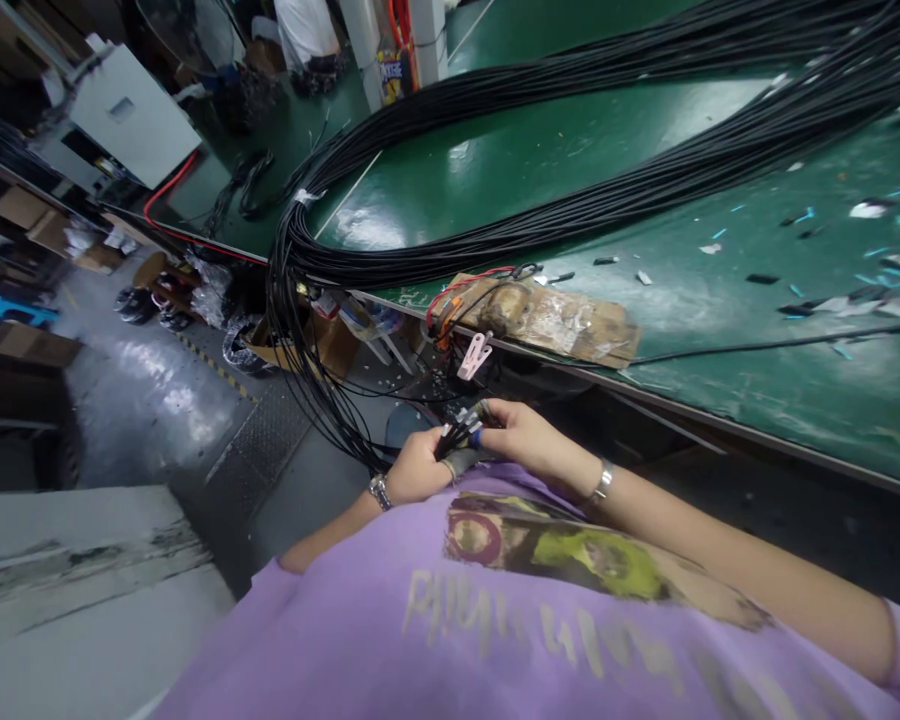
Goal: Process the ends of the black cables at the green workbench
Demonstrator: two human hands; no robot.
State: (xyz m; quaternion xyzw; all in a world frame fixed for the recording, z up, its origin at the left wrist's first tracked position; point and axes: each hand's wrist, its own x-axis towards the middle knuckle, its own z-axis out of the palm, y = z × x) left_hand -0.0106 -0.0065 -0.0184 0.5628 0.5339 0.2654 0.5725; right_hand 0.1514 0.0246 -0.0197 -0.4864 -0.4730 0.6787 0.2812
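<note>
Close to my body, my left hand [418, 466] is closed around a bunch of black cable ends [459, 430] with pale and silvery tips. My right hand [531, 440] meets it from the other side, its fingers bent in and pinching at the tips of that bunch. Something blue wraps one right finger, and darker wraps show on other fingers. Which single cable the right fingers grip is hidden. From the bunch, black cables [322, 385] run up over the table edge into a long thick coil [495, 235], tied with a white band [305, 196].
A worn wooden block [562, 322] with taped wiring lies at the edge of the green table [720, 390]; a pink clothespin [474, 356] hangs there. Black, white and blue scraps [881, 280] litter the right side. A white machine [131, 115] stands back left, a cardboard box [322, 340] below.
</note>
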